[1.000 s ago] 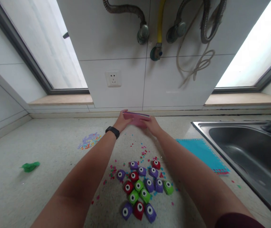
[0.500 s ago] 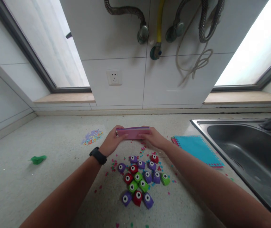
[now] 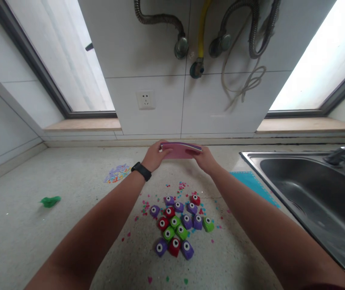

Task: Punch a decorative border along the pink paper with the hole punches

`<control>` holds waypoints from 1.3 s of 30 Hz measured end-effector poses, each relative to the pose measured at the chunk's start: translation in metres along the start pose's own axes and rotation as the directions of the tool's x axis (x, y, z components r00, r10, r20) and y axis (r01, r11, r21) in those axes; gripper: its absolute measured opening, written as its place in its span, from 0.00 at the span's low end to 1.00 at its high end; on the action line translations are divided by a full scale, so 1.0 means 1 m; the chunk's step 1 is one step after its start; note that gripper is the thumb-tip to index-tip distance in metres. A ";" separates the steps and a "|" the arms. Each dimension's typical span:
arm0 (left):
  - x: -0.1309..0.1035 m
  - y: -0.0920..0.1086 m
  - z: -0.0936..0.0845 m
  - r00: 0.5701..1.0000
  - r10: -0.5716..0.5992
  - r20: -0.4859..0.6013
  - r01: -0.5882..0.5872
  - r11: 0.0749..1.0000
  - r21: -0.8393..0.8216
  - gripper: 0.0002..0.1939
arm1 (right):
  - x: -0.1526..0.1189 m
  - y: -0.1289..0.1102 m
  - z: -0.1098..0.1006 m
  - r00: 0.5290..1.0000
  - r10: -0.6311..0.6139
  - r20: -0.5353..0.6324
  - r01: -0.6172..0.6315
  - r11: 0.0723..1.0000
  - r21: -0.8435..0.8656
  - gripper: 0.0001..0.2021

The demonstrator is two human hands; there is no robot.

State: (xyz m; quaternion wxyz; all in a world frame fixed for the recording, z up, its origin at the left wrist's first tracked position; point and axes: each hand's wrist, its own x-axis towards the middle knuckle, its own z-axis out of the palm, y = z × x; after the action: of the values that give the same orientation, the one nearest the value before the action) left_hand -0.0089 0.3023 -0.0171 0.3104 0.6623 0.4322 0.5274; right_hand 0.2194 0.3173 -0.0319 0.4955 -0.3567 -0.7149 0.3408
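Note:
Between my hands is a thin stack of coloured paper [image 3: 178,152], pink on the side toward me, held up above the counter near the wall. My left hand [image 3: 156,156] grips its left end with the thumb on the pink face. At the right end my right hand [image 3: 205,159] pinches it, fingers partly hidden behind. Closer to me lie several small craft punches in purple [image 3: 187,249], red [image 3: 174,247] and green [image 3: 208,224], with tiny punched paper pieces [image 3: 182,185] scattered round them.
A blue sheet with punched edges [image 3: 252,183] lies partly behind my right forearm, beside the steel sink [image 3: 252,155]. Left of my hands is a patch of purple and orange confetti [image 3: 118,173]. A crumpled green item [image 3: 50,201] rests far left. A wall socket [image 3: 145,100] is above.
Both hands have lifted the paper stack up and slightly right, toward the wall. It now looks a little bowed. My right forearm covers more of the blue sheet.

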 end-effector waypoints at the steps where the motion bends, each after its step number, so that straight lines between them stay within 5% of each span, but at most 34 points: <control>1: 0.004 -0.006 0.007 1.000 -0.001 0.008 0.001 1.000 0.001 0.10 | -0.002 0.004 -0.004 1.000 0.008 -0.007 -0.009 1.000 -0.005 0.13; 8: -0.020 -0.016 0.031 0.995 -0.029 0.092 0.027 0.999 0.023 0.07 | -0.042 0.013 -0.022 0.994 0.093 0.060 -0.092 0.996 -0.017 0.14; 17: -0.089 0.028 -0.008 0.960 -0.120 0.251 0.101 0.991 0.089 0.08 | -0.087 -0.014 -0.008 0.925 0.287 0.250 -0.306 0.951 0.042 0.12; 23: -0.075 0.037 -0.017 0.985 -0.117 0.123 0.112 0.993 0.049 0.09 | -0.060 -0.032 0.000 0.970 0.186 0.154 -0.191 0.981 0.017 0.10; 27: -0.041 0.021 -0.015 0.985 -0.164 0.055 0.168 0.983 -0.073 0.14 | -0.025 -0.025 0.004 0.972 0.216 0.093 -0.226 0.967 0.118 0.14; 32: -0.005 -0.018 -0.008 0.952 -0.305 -0.007 0.303 0.948 -0.097 0.18 | 0.010 0.014 0.024 0.958 0.276 0.082 -0.287 0.938 0.196 0.22; 39: 0.000 -0.074 -0.006 0.888 -0.451 -0.096 0.458 0.887 0.068 0.14 | 0.021 0.068 0.047 0.870 0.493 0.025 -0.491 0.869 -0.066 0.11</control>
State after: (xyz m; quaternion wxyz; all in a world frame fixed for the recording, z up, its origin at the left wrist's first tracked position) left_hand -0.0324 0.3338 -0.0796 0.3788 0.5350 0.6097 0.4457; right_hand 0.1812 0.3633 -0.0923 0.3671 -0.5341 -0.6201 0.4421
